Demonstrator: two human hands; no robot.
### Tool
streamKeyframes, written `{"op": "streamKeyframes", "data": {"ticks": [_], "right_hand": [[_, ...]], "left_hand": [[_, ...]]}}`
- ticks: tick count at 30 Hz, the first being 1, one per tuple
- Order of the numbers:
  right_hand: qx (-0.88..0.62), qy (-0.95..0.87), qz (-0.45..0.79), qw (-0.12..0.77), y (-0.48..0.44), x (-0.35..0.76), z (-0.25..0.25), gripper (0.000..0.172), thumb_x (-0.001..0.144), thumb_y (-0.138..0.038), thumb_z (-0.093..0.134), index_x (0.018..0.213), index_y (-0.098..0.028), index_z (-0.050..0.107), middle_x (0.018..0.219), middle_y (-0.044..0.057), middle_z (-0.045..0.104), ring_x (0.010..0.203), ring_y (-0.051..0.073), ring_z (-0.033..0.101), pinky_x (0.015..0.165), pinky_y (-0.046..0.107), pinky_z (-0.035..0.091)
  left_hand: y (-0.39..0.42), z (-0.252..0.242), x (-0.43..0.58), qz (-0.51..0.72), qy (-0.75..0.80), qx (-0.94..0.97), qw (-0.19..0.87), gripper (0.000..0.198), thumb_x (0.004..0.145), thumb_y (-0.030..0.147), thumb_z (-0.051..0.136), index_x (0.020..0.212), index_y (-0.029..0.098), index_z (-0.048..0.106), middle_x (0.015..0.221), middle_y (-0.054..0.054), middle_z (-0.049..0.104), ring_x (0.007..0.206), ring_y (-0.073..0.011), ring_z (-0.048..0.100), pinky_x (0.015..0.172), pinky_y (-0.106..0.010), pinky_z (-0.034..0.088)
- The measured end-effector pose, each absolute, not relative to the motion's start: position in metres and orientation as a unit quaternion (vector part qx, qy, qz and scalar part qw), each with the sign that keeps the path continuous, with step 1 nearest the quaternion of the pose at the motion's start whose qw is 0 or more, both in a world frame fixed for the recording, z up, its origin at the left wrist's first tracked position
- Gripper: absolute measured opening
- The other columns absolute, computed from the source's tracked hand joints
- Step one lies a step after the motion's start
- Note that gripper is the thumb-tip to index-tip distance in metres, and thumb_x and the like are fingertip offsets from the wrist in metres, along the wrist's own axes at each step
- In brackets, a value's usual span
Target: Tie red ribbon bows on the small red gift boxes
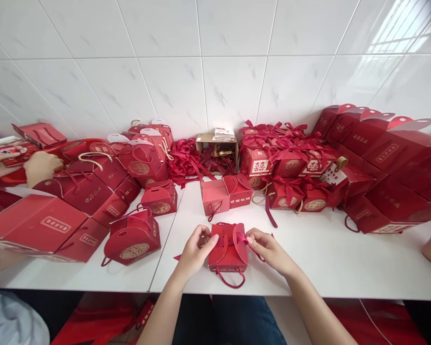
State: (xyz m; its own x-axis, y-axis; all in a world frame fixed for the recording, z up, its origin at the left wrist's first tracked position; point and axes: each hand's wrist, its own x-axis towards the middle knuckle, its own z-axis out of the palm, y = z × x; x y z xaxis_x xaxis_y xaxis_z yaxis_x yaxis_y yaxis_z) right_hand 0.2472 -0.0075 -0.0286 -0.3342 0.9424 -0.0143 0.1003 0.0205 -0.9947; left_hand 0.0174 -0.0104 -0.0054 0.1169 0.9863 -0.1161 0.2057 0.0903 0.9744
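A small red gift box (229,258) stands on the white table in front of me, its two rounded top flaps folded inward. A twisted red cord handle (233,286) hangs from its near side. My left hand (200,247) is closed at the left flap, thumb on top and fingers partly hidden. A red ribbon (242,238) runs across the top of the box, and one end sticks out beyond my left hand. At the right flap, my right hand (267,247) pinches this ribbon between thumb and fingers.
Two small red boxes (226,194) stand just behind. Farther back are a ribbon pile (186,158), an open carton (217,139) and ribbon-tied boxes (290,167). Larger red boxes are stacked left (89,191) and right (388,158). Another person's hand (43,167) is far left.
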Motion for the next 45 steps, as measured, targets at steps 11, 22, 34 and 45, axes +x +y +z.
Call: {"op": "streamKeyframes", "data": {"ticks": [11,22,34,45], "right_hand": [[-0.428,-0.504,0.592,0.460,-0.002,0.254,-0.029,0.040,0.074,-0.050,0.073,0.079,-0.022,0.045,0.063,-0.007,0.045,0.053,0.009,0.039,0.049,0.022,0.031],[-0.497,-0.593,0.420,0.475,0.013,0.258,-0.042,0.034,0.084,-0.051,0.061,0.074,-0.020,0.051,0.060,-0.004,0.045,0.054,0.013,0.042,0.053,0.027,0.034],[-0.532,-0.540,0.458,0.465,-0.051,0.244,-0.058,0.039,0.091,-0.050,0.050,0.076,-0.019,0.068,0.070,0.003,0.058,0.067,0.018,0.053,0.067,0.031,0.043],[-0.312,0.025,0.706,0.635,-0.025,0.246,-0.052,0.021,0.065,-0.028,0.085,0.077,-0.021,0.069,0.071,-0.002,0.066,0.067,0.010,0.064,0.057,0.018,0.054]], "left_hand": [[-0.010,-0.015,0.001,0.376,0.558,0.531,0.516,0.051,0.075,0.054,0.063,0.055,0.020,0.031,0.057,0.006,0.027,0.056,-0.0105,0.027,0.055,-0.024,0.025],[-0.026,-0.013,-0.009,0.361,0.594,0.558,0.454,0.034,0.079,0.048,0.061,0.064,0.019,0.054,0.063,0.002,0.048,0.063,-0.0158,0.048,0.062,-0.027,0.039],[-0.076,-0.028,-0.003,0.217,0.638,0.704,0.222,0.032,0.091,0.038,0.044,0.110,0.029,0.069,0.087,-0.008,0.062,0.087,-0.0285,0.053,0.081,-0.046,0.044],[-0.052,-0.026,0.016,0.637,0.429,0.159,0.621,0.043,0.080,0.027,0.066,0.122,0.022,0.063,0.084,-0.004,0.063,0.076,-0.0152,0.059,0.069,-0.027,0.049]]}}
